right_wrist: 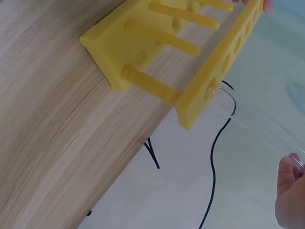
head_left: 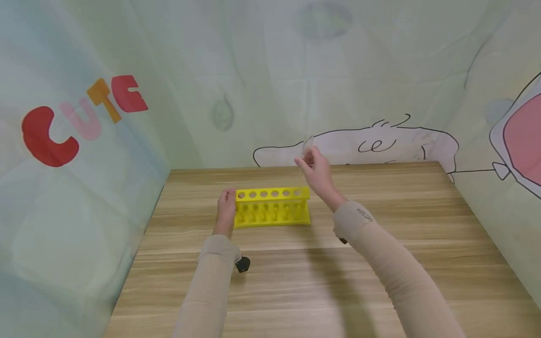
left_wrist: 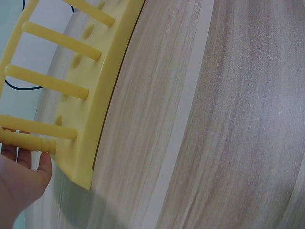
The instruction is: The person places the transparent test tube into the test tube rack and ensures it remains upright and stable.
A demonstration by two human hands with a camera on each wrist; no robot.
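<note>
A yellow test tube rack point(head_left: 270, 199) stands on the wooden table, with a row of round holes in its top bar and upright pegs below. My left hand point(head_left: 227, 206) grips the rack's left end; in the left wrist view its fingers wrap the end post point(left_wrist: 28, 141). Above the rack's right end, my right hand point(head_left: 319, 173) pinches a clear test tube point(right_wrist: 257, 128) between thumb and fingers. In the right wrist view the tube's lower end sits at the end hole of the top bar, and its upper part is cut off by the frame edge.
The wood-grain table point(head_left: 270, 291) runs back to a printed cloth wall point(head_left: 262, 84). More cloth closes off both sides, with coloured letters point(head_left: 101, 98) on the left and a pink balloon drawing point(head_left: 524, 136) on the right.
</note>
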